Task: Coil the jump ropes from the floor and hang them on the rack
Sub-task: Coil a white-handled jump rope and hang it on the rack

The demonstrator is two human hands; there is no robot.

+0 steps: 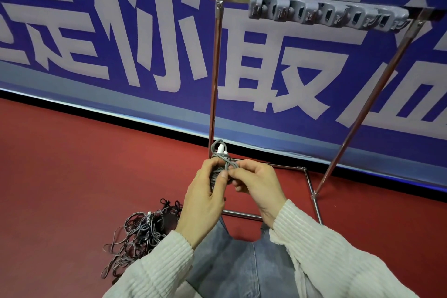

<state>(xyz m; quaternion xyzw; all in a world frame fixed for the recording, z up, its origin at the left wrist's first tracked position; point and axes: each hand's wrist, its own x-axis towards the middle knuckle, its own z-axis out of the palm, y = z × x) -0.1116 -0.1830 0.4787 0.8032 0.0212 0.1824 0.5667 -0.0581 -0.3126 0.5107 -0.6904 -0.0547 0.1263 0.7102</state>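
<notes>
Head view, centre frame: left hand (205,191) grips a coiled grey jump rope (221,164); right hand (254,182) pinches its strand. Rack (338,11) upper right; tangled ropes (142,232) lower left.

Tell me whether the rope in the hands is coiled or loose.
Coiled: the rope sits as a tight bundle between the left hand and right hand.

A blue banner (145,31) with large pale-grey characters fills the wall across the upper part of the view. Along its lower edge runs a lighter blue-grey band (96,94), then a thin black strip. Below lies a dull red floor (72,164), evenly lit.
</notes>
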